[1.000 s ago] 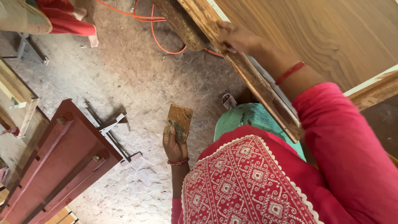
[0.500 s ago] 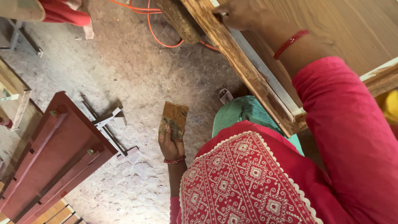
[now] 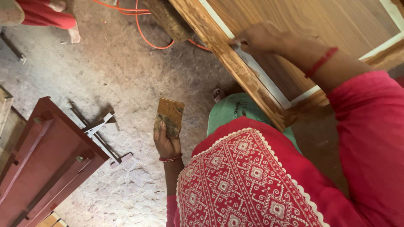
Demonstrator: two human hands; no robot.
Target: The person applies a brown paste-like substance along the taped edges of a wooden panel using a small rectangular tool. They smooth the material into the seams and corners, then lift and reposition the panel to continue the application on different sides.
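Left hand [image 3: 166,143], centre of frame, is clamped on a small brown board [image 3: 169,117] smeared with dark paste, held above the floor [image 3: 105,75]. Right hand [image 3: 259,37], upper right, pinches closed against the wooden door frame [image 3: 235,67]; anything it holds cannot be made out.

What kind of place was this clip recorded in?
Most likely a small woodworking or furniture-finishing shop. A large wooden panel with a framed edge is being worked by hand, a dark red wooden frame sits on the rough concrete floor, and an orange cable trails across it.
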